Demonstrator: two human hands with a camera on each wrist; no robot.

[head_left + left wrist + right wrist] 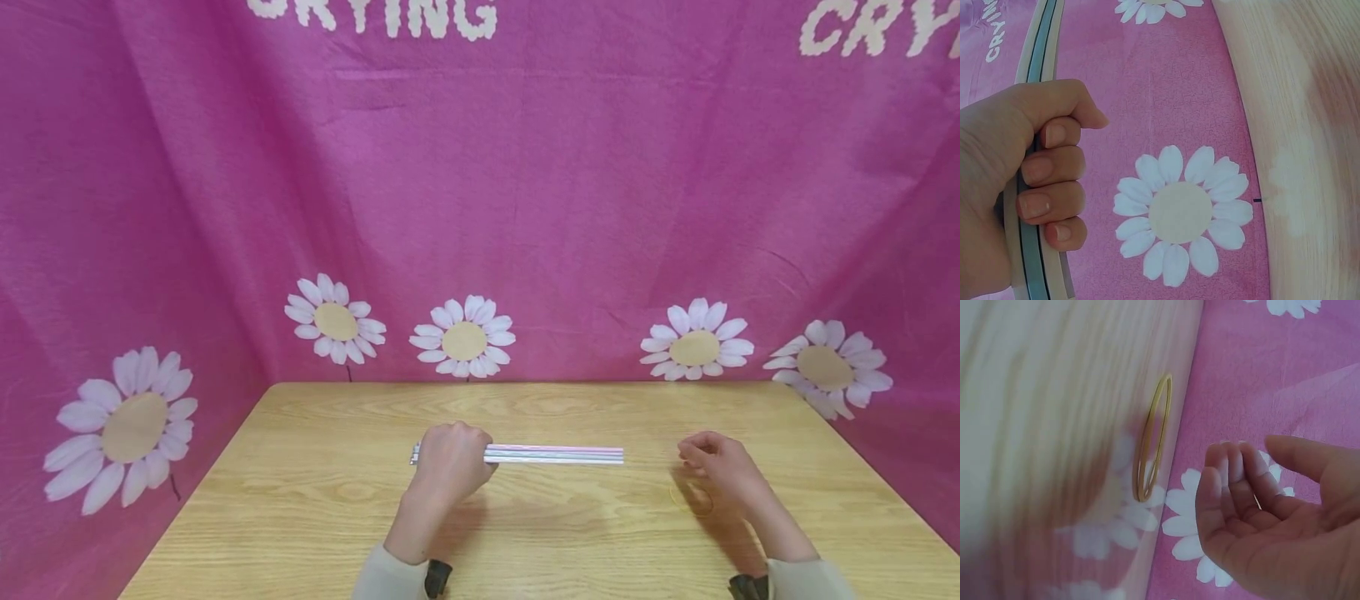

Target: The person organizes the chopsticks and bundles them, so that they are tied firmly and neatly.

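1. The straws [555,454] are gathered into one bundle lying level just over the bench [315,517]; the rubber band [692,497] lies flat on the bench, not yet on them.
2. The left hand [450,458] wraps its curled fingers [1047,169] tightly round the bundle's left end.
3. The right hand [716,467] hovers over the band, fingers loosely bent, holding nothing.
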